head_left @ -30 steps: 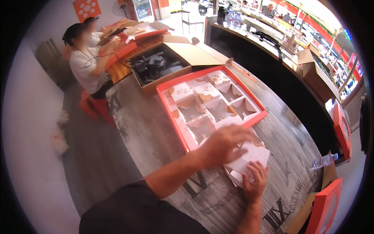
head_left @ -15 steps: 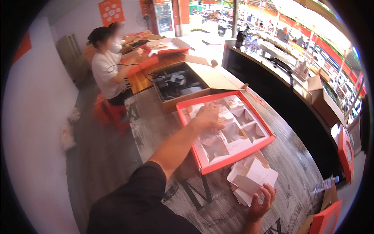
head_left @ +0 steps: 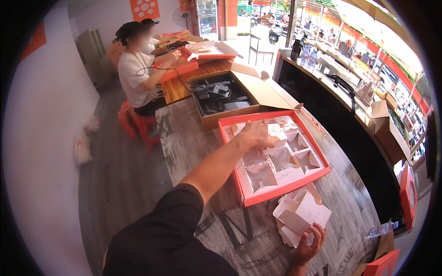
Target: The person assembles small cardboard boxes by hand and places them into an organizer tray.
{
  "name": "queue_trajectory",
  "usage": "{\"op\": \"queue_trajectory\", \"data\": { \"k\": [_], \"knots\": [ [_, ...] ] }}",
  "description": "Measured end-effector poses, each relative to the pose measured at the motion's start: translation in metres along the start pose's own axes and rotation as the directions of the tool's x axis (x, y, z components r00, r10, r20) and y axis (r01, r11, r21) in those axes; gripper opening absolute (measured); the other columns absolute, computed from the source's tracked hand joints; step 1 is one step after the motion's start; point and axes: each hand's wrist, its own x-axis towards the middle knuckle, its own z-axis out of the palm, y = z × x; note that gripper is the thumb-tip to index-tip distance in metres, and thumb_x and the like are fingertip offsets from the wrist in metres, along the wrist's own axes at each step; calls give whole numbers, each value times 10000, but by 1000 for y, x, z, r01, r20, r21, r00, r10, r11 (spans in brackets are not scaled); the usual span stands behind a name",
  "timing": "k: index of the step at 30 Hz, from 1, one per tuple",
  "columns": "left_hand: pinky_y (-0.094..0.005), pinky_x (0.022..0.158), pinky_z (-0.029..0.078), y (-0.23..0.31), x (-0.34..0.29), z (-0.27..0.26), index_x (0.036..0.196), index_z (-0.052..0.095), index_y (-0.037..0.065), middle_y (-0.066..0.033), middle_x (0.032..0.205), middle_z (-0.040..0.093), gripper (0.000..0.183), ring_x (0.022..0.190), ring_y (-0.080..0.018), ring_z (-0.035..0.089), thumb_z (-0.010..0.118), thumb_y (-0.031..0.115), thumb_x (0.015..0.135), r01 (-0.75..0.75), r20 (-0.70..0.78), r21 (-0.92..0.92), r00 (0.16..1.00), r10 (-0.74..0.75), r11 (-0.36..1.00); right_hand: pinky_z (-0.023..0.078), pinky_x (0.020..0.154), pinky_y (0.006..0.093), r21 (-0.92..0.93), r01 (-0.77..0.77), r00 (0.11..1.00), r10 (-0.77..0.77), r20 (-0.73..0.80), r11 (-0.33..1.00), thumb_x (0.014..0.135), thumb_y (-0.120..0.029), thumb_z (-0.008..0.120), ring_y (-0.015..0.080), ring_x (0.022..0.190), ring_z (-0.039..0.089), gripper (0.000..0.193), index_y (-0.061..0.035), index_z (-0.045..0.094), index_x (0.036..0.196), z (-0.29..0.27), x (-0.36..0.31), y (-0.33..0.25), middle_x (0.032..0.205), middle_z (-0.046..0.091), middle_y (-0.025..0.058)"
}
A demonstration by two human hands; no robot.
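A shallow red box (head_left: 244, 198) lies on the table, fitted with white cardboard inserts (head_left: 292, 172) that form several square compartments. My left hand (head_left: 255, 134) reaches into its far left part, fingers bent and thumb apart, resting on the white cardboard; some fingertips are hidden. At the box's near right corner sits a loose stack of folded white cardboard inserts (head_left: 305, 210). Beside the stack's near edge is my right hand (head_left: 311, 246), its fingers apart and slightly curled, the fingertips at or against the lowest corner of the top piece.
Behind the red box stands an open brown carton (head_left: 221, 99) holding black devices and cables. Two people sit at a wooden table at the far left, with red boxes. A clear plastic bottle (head_left: 383, 229) lies at the right edge, near a black counter front (head_left: 322, 112).
The whole view has shifted, so things appear a little farther right and lower. My left hand stays in the same part of the box, and my right hand remains beside the stack.
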Motion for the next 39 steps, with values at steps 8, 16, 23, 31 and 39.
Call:
{"op": "queue_trajectory", "data": {
  "k": [8,16,23,31,39],
  "knots": [
    [-364,950,471,-27,4,8,1318,359,-30,-245,1169,586,966,1100,-343,609,844,501,674,-217,-401,-413,915,38,885,282,1132,544,13,18,1000,-18,-11,1000,940,-354,610,318,1115,587,295,-67,615,1008,3,0,-1,1116,653,120],
    [-422,959,491,128,-117,69,1399,306,16,-188,1322,469,1016,1199,-302,536,915,349,656,-674,-562,-668,735,379,317,303,1130,535,-21,71,993,-73,-95,997,948,-237,575,312,1091,592,242,-30,603,1071,0,-5,11,1100,652,134],
    [-443,998,474,148,-154,137,1401,298,41,-200,1326,488,1063,1220,-349,532,941,296,593,-670,-492,-655,729,475,349,405,1000,453,208,-6,986,41,-162,978,940,-248,570,319,1141,534,464,28,438,1288,10,-19,23,1251,521,192],
    [-455,1032,404,126,-147,153,1362,402,54,-177,1261,558,921,1217,-366,530,891,351,640,-725,-483,-532,685,546,438,444,968,349,511,-171,966,245,-81,842,894,0,525,243,1134,559,573,11,283,1413,14,-22,15,1352,451,169],
    [-379,910,517,126,-136,168,1176,492,56,-171,1305,575,324,1155,-269,596,612,279,974,-434,-405,-900,809,426,-31,479,944,361,618,-221,965,261,26,754,909,-69,562,249,1121,575,702,23,214,1511,17,-15,10,1439,410,207]
  ]
}}
